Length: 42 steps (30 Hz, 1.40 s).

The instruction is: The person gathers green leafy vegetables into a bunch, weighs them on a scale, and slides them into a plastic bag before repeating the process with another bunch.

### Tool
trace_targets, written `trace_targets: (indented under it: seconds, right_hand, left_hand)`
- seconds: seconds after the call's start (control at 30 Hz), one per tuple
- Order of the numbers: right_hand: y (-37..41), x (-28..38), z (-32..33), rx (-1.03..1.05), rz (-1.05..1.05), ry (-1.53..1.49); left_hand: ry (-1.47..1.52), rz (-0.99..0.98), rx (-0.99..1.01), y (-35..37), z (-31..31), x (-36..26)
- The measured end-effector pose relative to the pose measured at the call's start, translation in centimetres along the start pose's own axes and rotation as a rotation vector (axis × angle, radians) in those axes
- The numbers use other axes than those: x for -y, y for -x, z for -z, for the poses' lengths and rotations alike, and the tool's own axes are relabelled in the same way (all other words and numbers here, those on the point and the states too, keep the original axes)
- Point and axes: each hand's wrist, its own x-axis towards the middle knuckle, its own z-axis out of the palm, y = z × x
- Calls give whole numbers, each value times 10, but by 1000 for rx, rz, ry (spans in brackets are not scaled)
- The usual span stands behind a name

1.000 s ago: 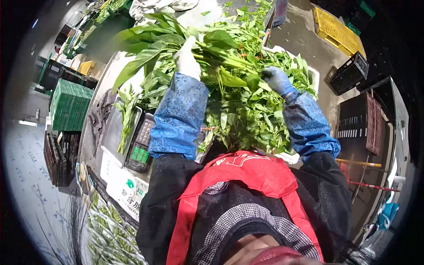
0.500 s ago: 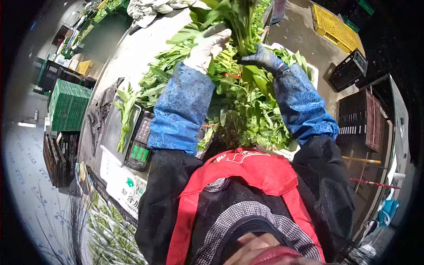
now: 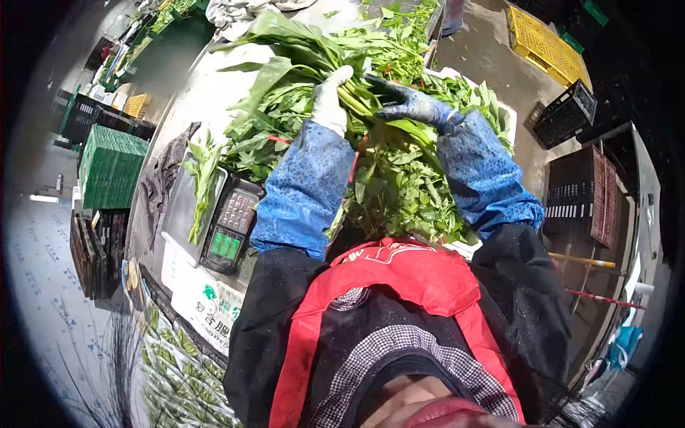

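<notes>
My left hand, in a white glove, is closed round the stems of a bunch of leafy greens. The bunch lies tilted, with its leaves toward the upper left. On the right, my right hand, in a dark blue glove, has its fingers apart beside the cut stem ends. Loose greens fill the space below and between my hands. More greens are heaped behind the bunch.
A scale with a few stems on its pan stands to the left, beside a dark cloth. A white crate rims the greens at right. Beyond are green crates and a yellow crate.
The bunch has tipped from upright to leaning left. My left hand has closed round its stems, and my right hand has let go and opened.
</notes>
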Motion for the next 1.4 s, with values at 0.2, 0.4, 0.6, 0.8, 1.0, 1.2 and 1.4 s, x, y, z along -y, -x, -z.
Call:
trace_targets:
  seconds: [0.2, 0.4, 0.6, 0.8, 1.0, 1.2, 1.4]
  right_hand:
    - [14, -3, -35, -317, 324, 649]
    - [65, -81, 1, -176, -257, 833]
    - [68, -21, 2, -410, -149, 734]
    - [10, -8, -48, -572, -125, -63]
    - [29, -39, -33, -409, 2, -545]
    - [69, -47, 5, -530, -54, 660]
    - [14, 3, -49, -511, 82, 682]
  left_hand:
    - [98, 14, 53, -10, 13, 3]
    - [315, 61, 134, -2, 33, -31]
    - [262, 47, 138, 0, 39, -35]
    - [75, -125, 75, 6, 5, 2]
    - [5, -196, -277, 12, -2, -20]
    - [123, -188, -215, 18, 26, -38]
    - [25, -306, -464, 22, -23, -1]
